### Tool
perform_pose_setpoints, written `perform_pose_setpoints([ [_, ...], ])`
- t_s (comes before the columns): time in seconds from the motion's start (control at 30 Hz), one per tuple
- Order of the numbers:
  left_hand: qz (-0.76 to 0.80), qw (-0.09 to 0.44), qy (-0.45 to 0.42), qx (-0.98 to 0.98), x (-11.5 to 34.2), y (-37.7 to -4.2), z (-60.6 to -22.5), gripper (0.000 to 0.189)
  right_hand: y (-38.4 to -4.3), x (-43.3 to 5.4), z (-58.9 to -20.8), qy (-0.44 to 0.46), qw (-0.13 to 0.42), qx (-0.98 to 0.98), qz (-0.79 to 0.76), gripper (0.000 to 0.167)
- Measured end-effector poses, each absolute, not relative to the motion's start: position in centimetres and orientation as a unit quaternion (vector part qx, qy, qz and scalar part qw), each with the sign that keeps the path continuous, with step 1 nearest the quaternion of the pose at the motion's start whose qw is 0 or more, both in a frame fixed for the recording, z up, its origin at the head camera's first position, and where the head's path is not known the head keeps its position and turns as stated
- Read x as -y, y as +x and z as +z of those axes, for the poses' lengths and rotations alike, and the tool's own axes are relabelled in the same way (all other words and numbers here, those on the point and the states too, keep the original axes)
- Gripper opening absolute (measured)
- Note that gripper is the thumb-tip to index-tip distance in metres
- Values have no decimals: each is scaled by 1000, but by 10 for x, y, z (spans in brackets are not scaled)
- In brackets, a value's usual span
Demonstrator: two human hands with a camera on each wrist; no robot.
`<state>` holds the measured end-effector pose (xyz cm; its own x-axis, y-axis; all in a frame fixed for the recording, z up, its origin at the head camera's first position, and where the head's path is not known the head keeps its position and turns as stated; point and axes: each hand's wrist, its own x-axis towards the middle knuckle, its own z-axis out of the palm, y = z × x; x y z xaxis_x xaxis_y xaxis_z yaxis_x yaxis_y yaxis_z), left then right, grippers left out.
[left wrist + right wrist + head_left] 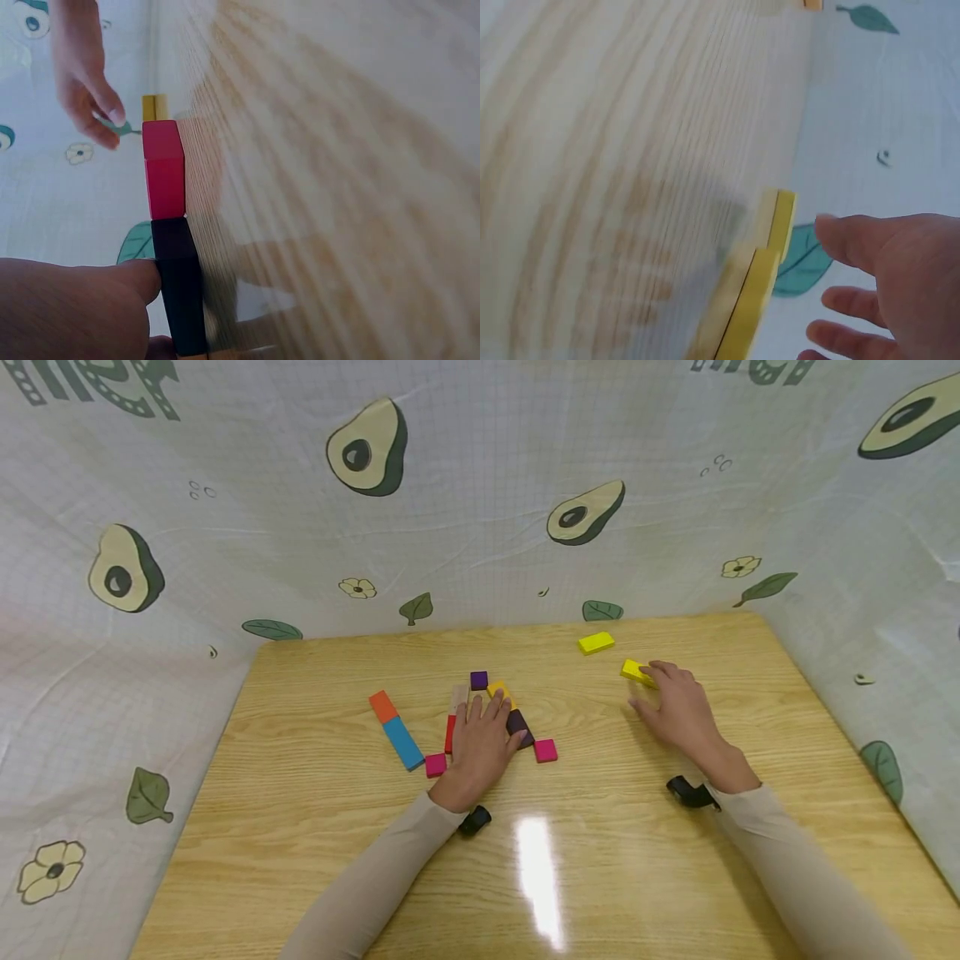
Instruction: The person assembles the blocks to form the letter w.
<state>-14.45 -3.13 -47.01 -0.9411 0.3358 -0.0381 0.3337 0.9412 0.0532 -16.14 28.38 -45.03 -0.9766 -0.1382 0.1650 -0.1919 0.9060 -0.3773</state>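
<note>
My left hand (482, 752) lies with fingers extended over several flat blocks in the head view. Under or beside it are a red block (450, 735), a pale block (459, 697), a yellow-orange block (502, 692) and a dark block (519, 729). The thumb touches the dark block's edge in the left wrist view, where a pink block (163, 169) stands beyond it. My right hand (682, 710) hovers at a bright yellow block (633, 671), with fingers apart from it in the right wrist view. Farther back lies a second yellow block (596, 643).
To the left, an orange block (383, 706) meets a blue block (403, 743) end to end. A small purple block (479, 680) and a pink square (436, 766) lie near the left hand. A patterned curtain (480, 552) borders the wooden table (300, 860).
</note>
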Motion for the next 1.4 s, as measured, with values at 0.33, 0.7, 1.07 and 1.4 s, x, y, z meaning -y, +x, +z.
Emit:
perform_pose_setpoints([
  [0.33, 22, 23, 171, -985, 32, -144, -469, 62, -169, -312, -458, 41, 16, 983, 179, 69],
  [0.7, 27, 27, 170, -985, 32, -145, -470, 62, -166, -308, -460, 51, 23, 983, 175, 63],
  [1.07, 34, 31, 170, -984, 32, -146, -470, 62, -178, -304, -447, 155, -24, 974, 163, 79],
  [1.4, 40, 38, 169, -984, 32, -146, -471, 63, -214, -320, -446, 244, -103, 954, 140, 90],
])
